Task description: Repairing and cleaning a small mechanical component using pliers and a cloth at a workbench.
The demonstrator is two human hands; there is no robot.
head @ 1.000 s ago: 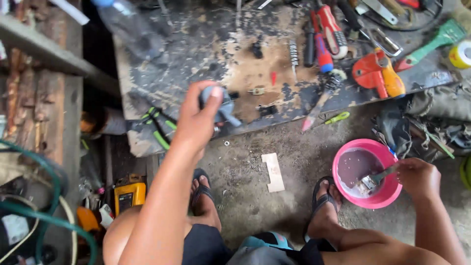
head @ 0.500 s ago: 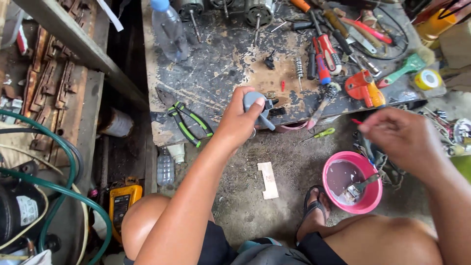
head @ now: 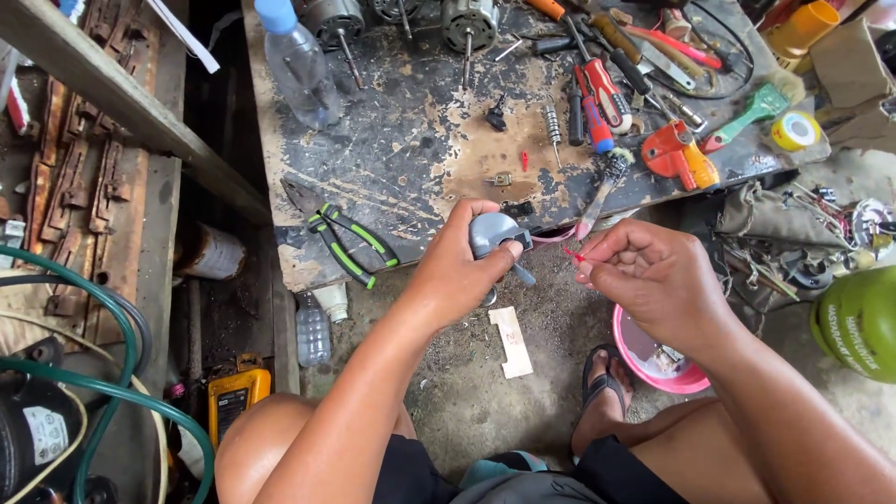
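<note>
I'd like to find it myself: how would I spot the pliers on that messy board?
Start at the worn, paint-flecked board across the top. Go to its near left corner, just left of the left hand. The pliers lie there alone, their black-and-green handles unlike the red tools on the right.

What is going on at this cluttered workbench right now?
A person sits at a low worn board strewn with tools. The left hand grips a small grey part, while the right hand pinches a thin red piece beside it. Green-handled pliers lie on the board, and a pink bowl sits on the ground.
</note>
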